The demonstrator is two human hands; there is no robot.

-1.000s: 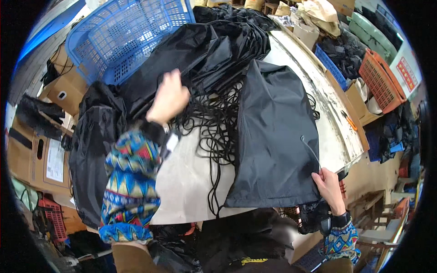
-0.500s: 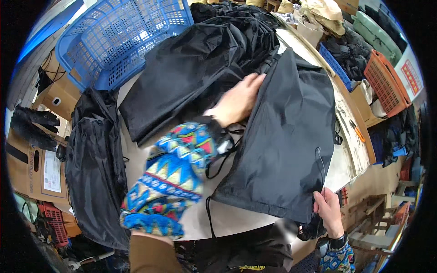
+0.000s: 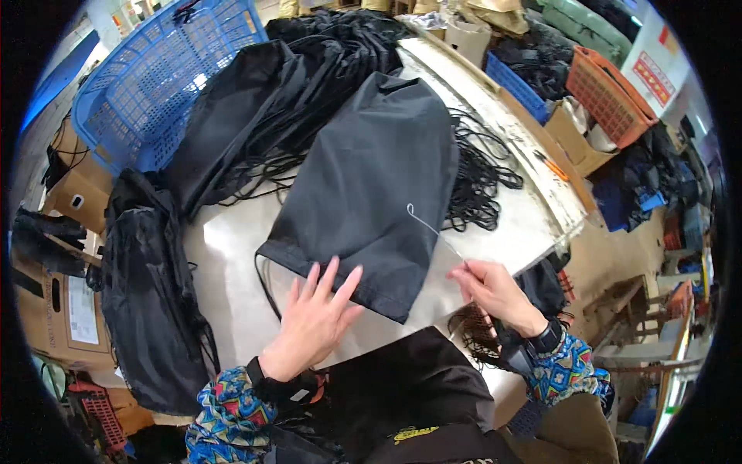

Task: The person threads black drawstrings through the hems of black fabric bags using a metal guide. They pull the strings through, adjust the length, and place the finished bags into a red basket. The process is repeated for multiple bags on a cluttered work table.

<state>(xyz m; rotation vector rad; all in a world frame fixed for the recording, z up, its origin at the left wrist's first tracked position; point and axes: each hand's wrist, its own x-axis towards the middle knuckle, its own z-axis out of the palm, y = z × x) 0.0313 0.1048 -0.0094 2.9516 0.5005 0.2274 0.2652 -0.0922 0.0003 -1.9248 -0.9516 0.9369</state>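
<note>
A black fabric drawstring bag (image 3: pixel 371 185) lies flat on the pale table in front of me. A dark cord hangs from its near left corner. My left hand (image 3: pixel 313 321) rests with fingers spread at the bag's near hemmed edge, fingertips on the cloth. To the right of the bag, my right hand (image 3: pixel 495 290) pinches a thin wire (image 3: pixel 425 224) that ends in a small loop. The wire's looped end lies over the bag's right side. Black cords (image 3: pixel 479 174) spread in a tangle beside the bag's right edge.
Piled black bags (image 3: pixel 309 77) cover the far left of the table, beside a blue plastic basket (image 3: pixel 166 77). Another black bundle (image 3: pixel 147 309) hangs at the left edge. An orange-handled tool (image 3: pixel 553 168) lies at the right rim; an orange crate (image 3: pixel 610 97) stands beyond.
The bag has shifted left and nearer, away from the pile. My left hand has left its far side and come back to the near edge. My right hand still holds the wire, further left.
</note>
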